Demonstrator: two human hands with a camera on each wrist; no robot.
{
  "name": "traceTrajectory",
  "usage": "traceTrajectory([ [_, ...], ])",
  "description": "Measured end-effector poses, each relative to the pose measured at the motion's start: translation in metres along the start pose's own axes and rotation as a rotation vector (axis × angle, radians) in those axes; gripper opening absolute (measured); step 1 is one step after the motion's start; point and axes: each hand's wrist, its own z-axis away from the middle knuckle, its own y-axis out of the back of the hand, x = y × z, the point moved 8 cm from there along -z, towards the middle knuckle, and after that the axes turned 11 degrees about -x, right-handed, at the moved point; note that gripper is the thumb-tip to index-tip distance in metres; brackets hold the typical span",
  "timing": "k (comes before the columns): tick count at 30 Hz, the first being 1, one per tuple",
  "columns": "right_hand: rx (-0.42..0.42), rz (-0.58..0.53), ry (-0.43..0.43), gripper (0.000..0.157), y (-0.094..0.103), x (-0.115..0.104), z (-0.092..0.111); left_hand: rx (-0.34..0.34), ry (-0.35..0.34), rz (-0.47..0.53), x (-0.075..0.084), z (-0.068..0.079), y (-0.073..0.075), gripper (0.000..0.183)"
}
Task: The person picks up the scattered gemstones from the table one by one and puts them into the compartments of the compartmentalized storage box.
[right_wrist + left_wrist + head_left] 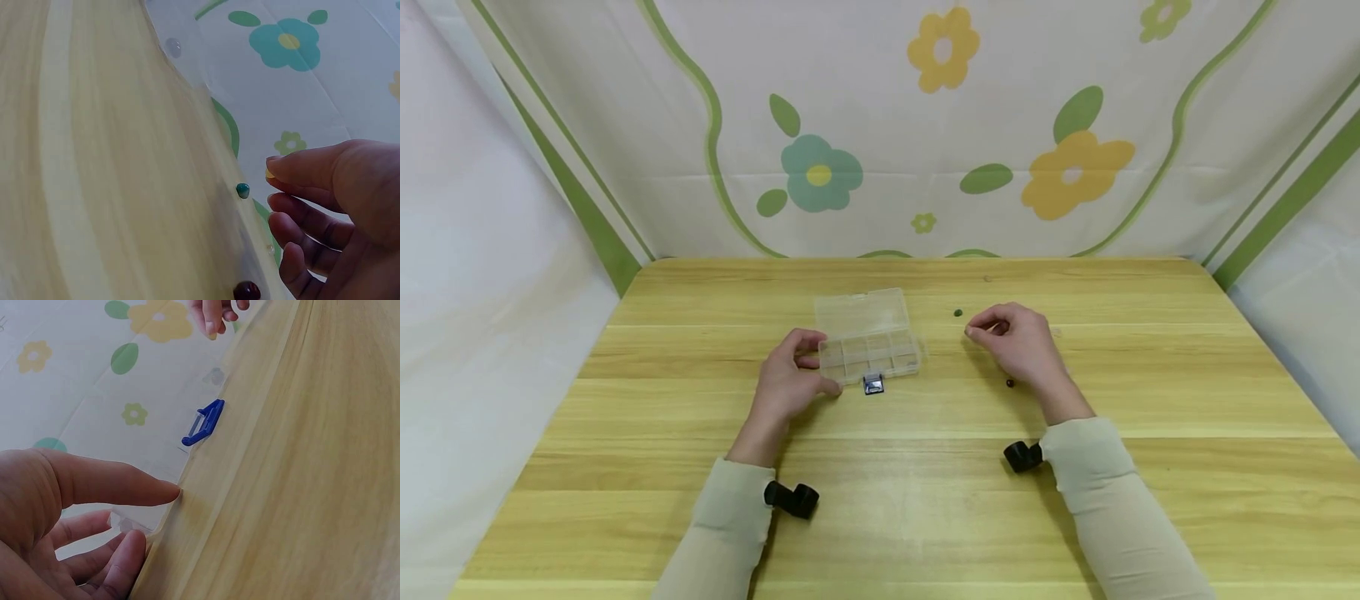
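Yellow bead (270, 174) pinched in your right hand (1018, 342), you should steady the clear box (895, 367) your left hand (786, 379) grips.

The white cloth (887, 92) bears a blue flower (822, 173). Two leaves (785, 115) are at its upper and lower left; further left runs a green line (715, 107). To its right are two orange flowers (946, 73), one of them higher. Below it lies the table (910, 492).
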Motion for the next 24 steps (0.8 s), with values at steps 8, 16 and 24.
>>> traceTrajectory([
  [8,-0.018,-0.008,0.037,0.018,-0.013,-0.008,-0.006,0.001,-0.008,0.002,0.0,0.0,0.0,0.076],
  [16,-0.035,-0.014,0.071,0.017,-0.027,-0.014,-0.011,0.007,-0.005,-0.005,0.001,0.0,0.0,0.076],
  [24,-0.044,-0.029,0.108,0.014,-0.038,-0.027,-0.016,0.005,-0.003,-0.001,-0.001,-0.001,0.0,0.076],
])
